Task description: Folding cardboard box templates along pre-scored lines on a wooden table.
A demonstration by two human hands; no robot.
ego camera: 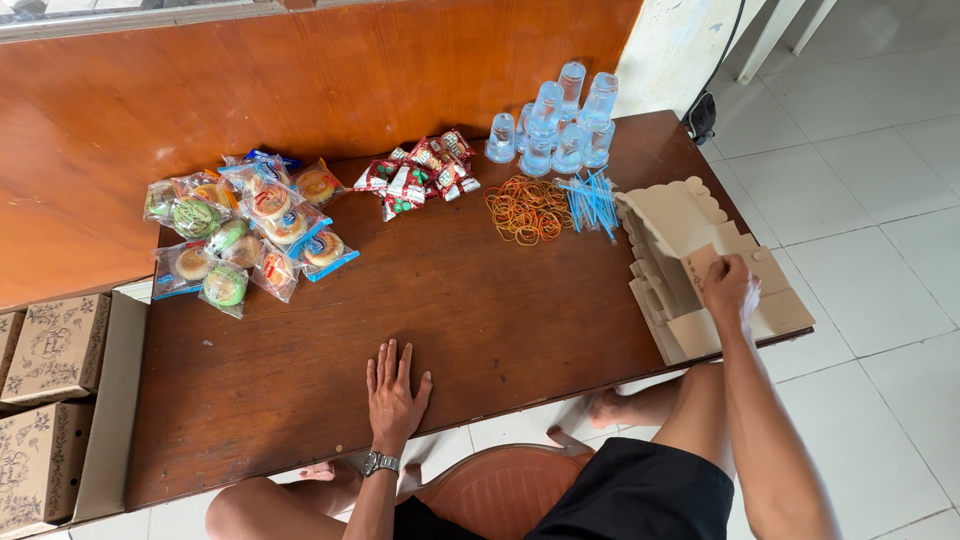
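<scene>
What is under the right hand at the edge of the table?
A stack of flat, unfolded cardboard boxes lies under the right hand, whose fingers rest on the top sheet. How many sheets are below, and the table beneath them, is covered.

worktop (480,310): dark brown wood, low, set against an orange-brown wall panel
far left: wrapped round buns (245,228) in clear packets, heaped loosely
far middle: small red snack packets (420,175) in a pile
far right: clear sealed water cups (560,125), some stacked
beside the cups: orange rubber bands (527,210) in a heap, blue straws (592,200) just next to them
right edge: flat beige cardboard box blanks (680,270), stacked, overhanging the edge
near edge: left hand (395,385) flat on bare wood
</scene>
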